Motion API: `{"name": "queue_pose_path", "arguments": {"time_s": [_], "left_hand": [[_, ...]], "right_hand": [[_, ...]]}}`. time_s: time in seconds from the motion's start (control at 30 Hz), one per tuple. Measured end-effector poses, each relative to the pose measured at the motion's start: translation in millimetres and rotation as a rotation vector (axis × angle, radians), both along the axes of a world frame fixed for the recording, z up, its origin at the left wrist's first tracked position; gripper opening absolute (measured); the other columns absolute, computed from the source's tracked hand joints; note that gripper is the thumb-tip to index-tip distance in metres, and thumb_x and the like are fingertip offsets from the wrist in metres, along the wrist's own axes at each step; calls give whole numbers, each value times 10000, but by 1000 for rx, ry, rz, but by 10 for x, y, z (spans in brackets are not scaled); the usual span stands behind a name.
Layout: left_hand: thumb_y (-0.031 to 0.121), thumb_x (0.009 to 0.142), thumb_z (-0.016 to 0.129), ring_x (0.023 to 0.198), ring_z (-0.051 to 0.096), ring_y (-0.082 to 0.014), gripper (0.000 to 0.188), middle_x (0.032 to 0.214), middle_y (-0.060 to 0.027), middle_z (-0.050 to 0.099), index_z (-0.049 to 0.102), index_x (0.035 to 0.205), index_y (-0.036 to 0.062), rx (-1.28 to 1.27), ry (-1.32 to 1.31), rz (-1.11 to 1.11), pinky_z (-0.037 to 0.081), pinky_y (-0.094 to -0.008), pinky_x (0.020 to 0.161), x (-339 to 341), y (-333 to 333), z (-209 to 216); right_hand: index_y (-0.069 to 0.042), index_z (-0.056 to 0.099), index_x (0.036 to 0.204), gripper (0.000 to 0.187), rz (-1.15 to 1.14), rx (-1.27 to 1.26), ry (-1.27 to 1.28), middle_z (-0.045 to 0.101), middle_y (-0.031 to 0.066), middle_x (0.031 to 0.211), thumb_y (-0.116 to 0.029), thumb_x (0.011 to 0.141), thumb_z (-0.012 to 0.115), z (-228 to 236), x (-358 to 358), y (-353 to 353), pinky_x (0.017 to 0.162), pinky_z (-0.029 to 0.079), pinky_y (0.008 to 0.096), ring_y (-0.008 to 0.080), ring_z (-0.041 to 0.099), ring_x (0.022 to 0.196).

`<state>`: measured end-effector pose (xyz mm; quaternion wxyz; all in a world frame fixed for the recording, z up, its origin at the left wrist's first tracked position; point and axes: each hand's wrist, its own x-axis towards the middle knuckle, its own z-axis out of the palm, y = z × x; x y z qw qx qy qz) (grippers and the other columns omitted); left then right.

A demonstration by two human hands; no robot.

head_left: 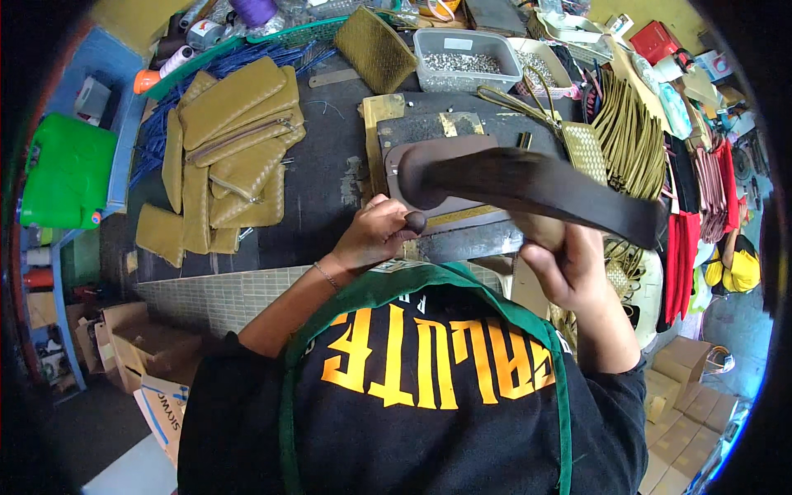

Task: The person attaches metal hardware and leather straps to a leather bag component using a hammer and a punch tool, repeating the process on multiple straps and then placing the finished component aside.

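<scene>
My right hand (569, 264) is closed round the pale handle of a hammer (528, 181). The hammer's long dark head, slightly blurred, is raised over the table, its round face toward the left. My left hand (371, 235) grips a short dark rod-like tool with a rounded end (415, 221); its lower part is hidden by my fingers. Both hands are at the table's near edge. Beneath the hammer lies a brown rounded pad (396, 157) on a dark block (437, 103). A gold woven strip (470, 216) lies in front of the pad, partly hidden.
Gold woven pouches (239, 107) lie piled at the left on the dark table (322, 190). A clear tub (458, 78) and a smaller tray (540, 70) hold small metal parts at the back. Gold straps (627, 124) are bundled at the right. Cardboard boxes (148, 338) stand below left.
</scene>
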<state>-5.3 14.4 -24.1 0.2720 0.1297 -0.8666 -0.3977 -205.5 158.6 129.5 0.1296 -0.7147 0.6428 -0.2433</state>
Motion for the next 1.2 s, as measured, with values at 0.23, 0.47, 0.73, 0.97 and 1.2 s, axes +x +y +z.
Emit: {"name": "queue_pose_path", "arguments": {"time_s": [0.23,0.47,0.73,0.97,1.2], "left_hand": [[13,654,626,833,526,-222,264,899,-61,577,582,912,49,-178,-95,-15,396,-336,762,72,-32,-53],[149,852,384,845,464,-109,172,922,-53,518,482,944,41,882,239,252,350,-242,771,100,29,16],[67,770,500,694,525,-137,104,741,-53,520,447,845,17,695,-321,212,440,-262,656,158,-92,115],[-1,800,489,684,547,-139,140,725,-63,519,364,778,59,908,19,231,466,-267,636,196,-23,182],[-45,792,484,710,536,-137,168,774,-69,507,352,795,59,813,214,201,463,-269,681,219,35,310]], "right_hand": [[-63,483,1062,362,-8,44,67,561,138,751,-175,741,608,-130,-84,-64,600,472,371,312,572,670],[-183,419,1208,444,-559,-125,431,569,189,810,-251,791,556,-932,-1099,-545,600,462,414,390,562,695],[-206,440,1199,444,-685,31,729,498,152,1013,-332,784,536,-1338,-1125,-882,759,427,428,314,498,938],[-72,584,974,384,1,6,50,563,99,903,-264,656,682,-872,389,-556,720,410,379,280,516,828],[-81,613,925,279,57,-44,-144,601,48,788,-235,695,647,-949,361,-643,717,402,351,231,551,771]]}}
